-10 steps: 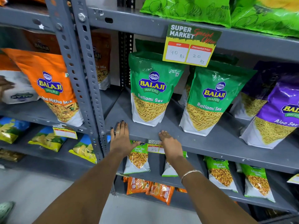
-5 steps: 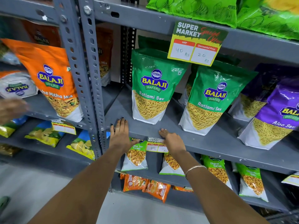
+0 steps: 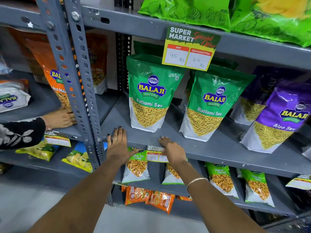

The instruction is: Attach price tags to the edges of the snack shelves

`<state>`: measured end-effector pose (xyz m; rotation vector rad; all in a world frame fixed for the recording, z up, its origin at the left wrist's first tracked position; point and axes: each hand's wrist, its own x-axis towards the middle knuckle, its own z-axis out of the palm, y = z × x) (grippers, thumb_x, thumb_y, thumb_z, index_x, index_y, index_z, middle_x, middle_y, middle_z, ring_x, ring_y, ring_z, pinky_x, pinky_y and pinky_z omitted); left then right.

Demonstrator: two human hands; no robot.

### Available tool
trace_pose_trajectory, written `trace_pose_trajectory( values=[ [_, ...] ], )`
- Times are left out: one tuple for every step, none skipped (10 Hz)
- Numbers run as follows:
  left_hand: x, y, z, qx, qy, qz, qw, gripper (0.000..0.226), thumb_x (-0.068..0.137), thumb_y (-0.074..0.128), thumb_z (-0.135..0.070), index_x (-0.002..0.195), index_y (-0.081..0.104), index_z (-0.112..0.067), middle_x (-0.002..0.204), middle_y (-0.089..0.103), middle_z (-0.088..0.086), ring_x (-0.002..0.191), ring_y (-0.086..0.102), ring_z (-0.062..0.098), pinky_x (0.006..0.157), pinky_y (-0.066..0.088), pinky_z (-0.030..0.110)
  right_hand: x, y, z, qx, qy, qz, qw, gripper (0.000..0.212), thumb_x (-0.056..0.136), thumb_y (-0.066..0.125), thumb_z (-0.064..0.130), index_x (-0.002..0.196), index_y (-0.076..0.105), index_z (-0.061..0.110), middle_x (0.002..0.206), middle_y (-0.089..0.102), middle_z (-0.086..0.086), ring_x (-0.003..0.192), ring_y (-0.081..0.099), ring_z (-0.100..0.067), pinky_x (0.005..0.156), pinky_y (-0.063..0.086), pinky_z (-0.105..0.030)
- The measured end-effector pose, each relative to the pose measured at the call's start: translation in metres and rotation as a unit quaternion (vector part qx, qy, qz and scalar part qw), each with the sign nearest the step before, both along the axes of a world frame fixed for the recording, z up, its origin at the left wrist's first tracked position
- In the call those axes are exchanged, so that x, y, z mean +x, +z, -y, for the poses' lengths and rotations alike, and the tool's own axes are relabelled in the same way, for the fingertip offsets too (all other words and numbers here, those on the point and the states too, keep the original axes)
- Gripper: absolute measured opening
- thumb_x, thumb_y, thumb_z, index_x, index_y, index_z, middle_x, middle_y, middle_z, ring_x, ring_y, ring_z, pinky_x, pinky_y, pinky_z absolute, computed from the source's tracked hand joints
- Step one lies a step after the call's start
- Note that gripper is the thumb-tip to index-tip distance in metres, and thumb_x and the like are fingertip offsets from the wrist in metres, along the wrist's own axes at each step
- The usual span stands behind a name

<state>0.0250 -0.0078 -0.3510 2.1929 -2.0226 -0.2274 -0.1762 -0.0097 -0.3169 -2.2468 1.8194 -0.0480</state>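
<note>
The right hand (image 3: pixel 174 151) lies flat, fingers spread over the front lip of the middle shelf (image 3: pixel 218 148) at frame centre, its thumb side pressing the right end of a small tag (image 3: pixel 154 153) that hangs from that edge; it presses rather than pinches. The left hand (image 3: pixel 117 145) is likewise flat and open on the shelf, just left of the tag, holding nothing. The tag looks like thin card: light, bendable, easily creased or torn, so by my judgement it is best held by its top strip against the metal and smoothed outward, not tugged from the free lower edge. The shelf lip is a narrow, hard steel face, and the tag's lower part overhangs the pouches (image 3: pixel 136 167) below. Open room lies along the bare edge to the right of the hands; to the left the upright post (image 3: pixel 80 91) closes things off, and the green bags (image 3: pixel 149 93) stand well back from the lip. A larger tag (image 3: pixel 190 49) is already fixed on the shelf above. Another person's hand (image 3: pixel 62 117) rests on the neighbouring shelf at left.
</note>
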Motion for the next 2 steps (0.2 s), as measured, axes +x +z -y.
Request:
trace_pose_trajectory(
  values=[
    [0.001,0.001,0.003,-0.005,0.003,-0.006,1.000,0.107,0.077,0.048,-0.068,0.149,-0.003,-0.008,0.161,-0.003,0.006,0.149,-0.006,0.022,0.121,-0.002,0.048,-0.005,-0.002,0.002,-0.020,0.009,0.006,1.000,0.054,0.094,0.045,0.002,0.143,0.033,0.020,0.158,0.026,0.001,0.144,0.029,-0.017,0.111,0.035,-0.036],
    [0.000,0.013,-0.001,0.034,-0.003,0.011,0.999,0.103,0.081,0.042,-0.068,0.149,-0.006,-0.008,0.161,-0.007,0.007,0.149,-0.008,0.022,0.122,-0.002,0.049,-0.004,0.006,-0.001,0.002,0.006,0.026,1.000,0.058,0.092,0.053,0.008,0.145,0.031,0.020,0.158,0.024,0.001,0.145,0.025,-0.017,0.116,0.031,-0.038]
  ],
)
